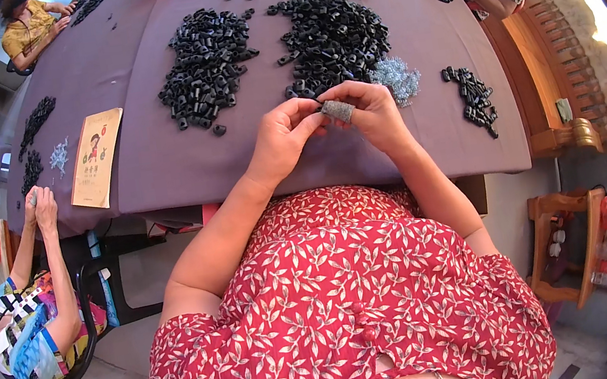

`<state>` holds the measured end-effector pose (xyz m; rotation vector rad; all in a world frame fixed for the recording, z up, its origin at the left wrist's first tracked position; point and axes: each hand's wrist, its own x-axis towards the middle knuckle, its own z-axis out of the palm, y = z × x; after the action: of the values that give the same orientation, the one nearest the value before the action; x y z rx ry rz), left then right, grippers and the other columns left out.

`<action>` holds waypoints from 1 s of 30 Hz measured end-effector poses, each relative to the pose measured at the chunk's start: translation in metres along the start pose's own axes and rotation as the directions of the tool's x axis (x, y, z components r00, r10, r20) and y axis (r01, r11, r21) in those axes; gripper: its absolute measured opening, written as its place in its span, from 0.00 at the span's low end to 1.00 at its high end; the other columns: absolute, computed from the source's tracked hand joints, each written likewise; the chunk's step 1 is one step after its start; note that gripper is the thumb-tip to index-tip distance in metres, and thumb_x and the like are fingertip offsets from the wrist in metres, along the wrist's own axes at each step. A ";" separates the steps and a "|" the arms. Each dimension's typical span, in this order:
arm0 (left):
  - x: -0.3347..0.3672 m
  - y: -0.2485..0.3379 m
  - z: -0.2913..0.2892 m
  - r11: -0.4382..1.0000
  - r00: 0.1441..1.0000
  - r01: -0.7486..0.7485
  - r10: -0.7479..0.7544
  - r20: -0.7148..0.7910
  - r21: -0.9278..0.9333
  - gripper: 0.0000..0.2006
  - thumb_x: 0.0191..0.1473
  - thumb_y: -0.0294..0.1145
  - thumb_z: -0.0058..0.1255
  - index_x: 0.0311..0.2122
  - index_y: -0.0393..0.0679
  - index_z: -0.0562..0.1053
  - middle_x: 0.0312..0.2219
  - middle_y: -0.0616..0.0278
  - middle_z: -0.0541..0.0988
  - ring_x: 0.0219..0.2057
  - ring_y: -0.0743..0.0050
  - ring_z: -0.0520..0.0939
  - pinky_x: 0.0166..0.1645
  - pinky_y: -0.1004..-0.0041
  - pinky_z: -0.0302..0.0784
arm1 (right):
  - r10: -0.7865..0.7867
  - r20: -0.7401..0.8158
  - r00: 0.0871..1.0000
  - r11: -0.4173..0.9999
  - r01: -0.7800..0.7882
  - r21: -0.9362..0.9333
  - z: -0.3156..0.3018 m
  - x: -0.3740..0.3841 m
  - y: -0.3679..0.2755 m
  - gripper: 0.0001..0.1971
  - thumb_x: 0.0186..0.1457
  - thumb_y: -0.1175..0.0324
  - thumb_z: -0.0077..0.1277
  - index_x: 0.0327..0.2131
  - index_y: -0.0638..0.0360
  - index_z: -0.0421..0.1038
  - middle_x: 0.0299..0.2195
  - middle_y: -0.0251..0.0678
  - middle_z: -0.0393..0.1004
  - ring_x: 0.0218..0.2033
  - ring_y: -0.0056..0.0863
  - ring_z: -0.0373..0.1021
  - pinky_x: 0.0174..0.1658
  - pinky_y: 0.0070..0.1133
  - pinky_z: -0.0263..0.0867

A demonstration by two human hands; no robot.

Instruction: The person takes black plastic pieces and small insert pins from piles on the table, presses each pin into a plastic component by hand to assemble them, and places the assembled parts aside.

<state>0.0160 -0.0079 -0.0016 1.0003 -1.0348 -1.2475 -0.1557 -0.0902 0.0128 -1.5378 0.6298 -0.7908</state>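
Both my hands meet at the near side of the purple-grey tablecloth [254, 169]. The fingers of my left hand [282, 136] are pinched around a small black part, mostly hidden by the fingertips. My right hand [374, 113] is closed against the same spot, its fingertips touching those of the left. A grey wrap [339, 111] covers a digit of the right hand, apparently the thumb. Just beyond the hands lies a large heap of small black plastic pieces [336, 37]. Beside the right hand is a pile of small silvery metal bits [397, 81].
Another heap of black pieces [205, 67] lies at the left, and a smaller pile [472, 100] at the right. A booklet [98, 160] lies near the left edge. Other people sit around the table; one person's hands [42, 204] are close on the left. A wooden bench [536, 79] stands right.
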 end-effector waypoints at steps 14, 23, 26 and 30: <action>-0.001 0.001 -0.002 1.000 1.000 -0.020 0.020 -0.023 -0.008 0.08 0.61 0.25 0.49 0.43 0.34 0.73 0.36 0.60 0.81 0.37 0.77 0.82 0.41 0.78 0.78 | -0.210 -0.013 0.978 0.940 0.198 -0.278 0.017 -0.008 -0.013 0.20 0.49 0.85 0.46 0.46 0.62 0.77 0.35 0.35 0.72 0.36 0.23 0.70 0.39 0.18 0.67; -0.001 0.000 -0.002 0.999 0.997 -0.037 0.035 -0.063 -0.023 0.09 0.61 0.26 0.48 0.44 0.34 0.73 0.36 0.61 0.80 0.36 0.78 0.81 0.41 0.78 0.78 | -0.342 0.013 0.939 0.844 0.314 -0.435 0.024 -0.010 -0.014 0.25 0.44 0.87 0.46 0.49 0.63 0.74 0.39 0.39 0.70 0.38 0.30 0.71 0.42 0.21 0.68; 0.000 -0.003 -0.004 0.998 0.997 -0.037 0.034 -0.073 -0.045 0.09 0.61 0.26 0.49 0.44 0.35 0.73 0.35 0.62 0.80 0.35 0.80 0.80 0.40 0.79 0.78 | -0.310 0.012 0.951 0.857 0.285 -0.429 0.028 -0.013 -0.020 0.28 0.44 0.88 0.45 0.51 0.62 0.73 0.42 0.38 0.70 0.39 0.27 0.70 0.41 0.19 0.67; 0.000 -0.001 -0.003 0.997 0.996 -0.042 0.036 -0.083 -0.063 0.08 0.61 0.27 0.50 0.43 0.35 0.73 0.34 0.64 0.79 0.33 0.82 0.79 0.39 0.79 0.78 | -0.278 0.017 0.960 0.866 0.259 -0.428 0.028 -0.015 -0.022 0.31 0.43 0.88 0.44 0.54 0.59 0.71 0.45 0.36 0.69 0.40 0.24 0.69 0.40 0.17 0.66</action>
<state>0.0187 -0.0083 -0.0036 0.9689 -0.9409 -1.1914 -0.1439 -0.0586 0.0318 -2.0484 0.6588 -0.9416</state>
